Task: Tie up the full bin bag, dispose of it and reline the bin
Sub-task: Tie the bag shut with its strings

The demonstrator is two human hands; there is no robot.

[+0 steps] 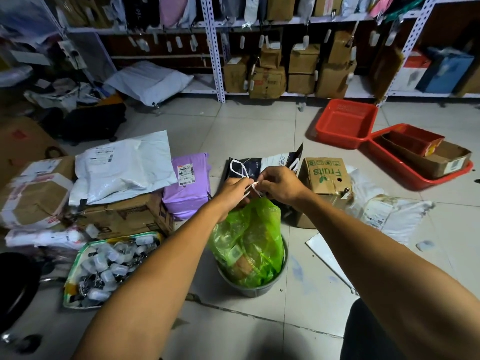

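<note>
A full green bin bag [249, 240] stands in a round grey bin [255, 287] on the tiled floor, its top gathered upward. White drawstrings [251, 189] come out of the bag's mouth. My left hand [233, 188] pinches the strings from the left. My right hand [279, 184] pinches them from the right, and the two hands almost touch above the bag. Rubbish shows through the thin green plastic.
Parcels crowd the floor behind the bin: a purple mailer [188, 183], a white mailer [124, 165], a "Fruits" carton [327, 175], a dark bag [262, 165]. A tray of clips [109, 266] lies left. Red baskets [345, 123] sit at the right, shelving [215, 48] behind.
</note>
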